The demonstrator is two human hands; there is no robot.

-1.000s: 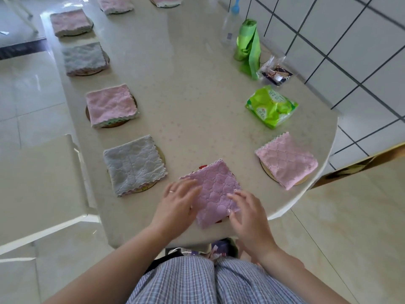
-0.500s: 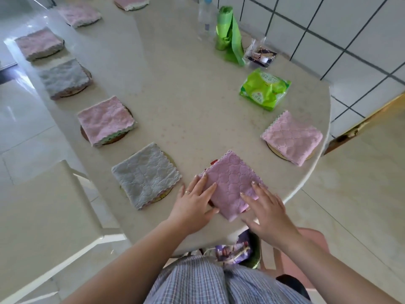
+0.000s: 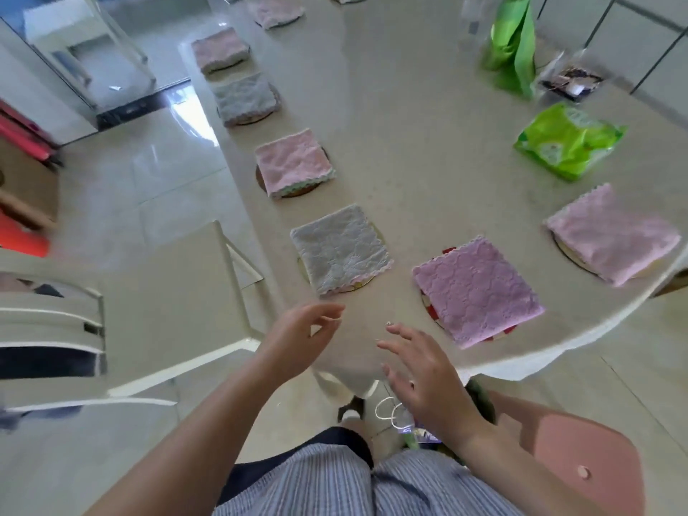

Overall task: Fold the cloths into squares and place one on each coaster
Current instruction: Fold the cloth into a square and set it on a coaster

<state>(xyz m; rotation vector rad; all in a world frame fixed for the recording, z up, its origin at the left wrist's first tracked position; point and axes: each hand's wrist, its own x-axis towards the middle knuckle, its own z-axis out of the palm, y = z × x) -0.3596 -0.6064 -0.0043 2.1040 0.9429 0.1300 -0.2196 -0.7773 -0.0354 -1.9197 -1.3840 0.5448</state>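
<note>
A folded purple cloth (image 3: 476, 290) lies square on a red-patterned coaster (image 3: 429, 305) near the table's front edge. To its left a folded grey cloth (image 3: 339, 249) covers another coaster, and a pink cloth (image 3: 610, 234) sits on a coaster at the right. More folded cloths line the left edge: pink (image 3: 292, 162), grey (image 3: 245, 96), pink (image 3: 219, 48). My left hand (image 3: 298, 338) and my right hand (image 3: 424, 370) hover empty with fingers apart, off the front of the table and clear of the purple cloth.
A green packet (image 3: 566, 141), a green roll of bags (image 3: 512, 42) and a small clear wrapper (image 3: 569, 81) lie at the table's far right. A white chair (image 3: 167, 292) stands at the left, a pink stool (image 3: 573, 459) at the lower right.
Both hands have let go of the purple cloth and pulled back towards me, leaving it on its coaster. The view has swung to the left.
</note>
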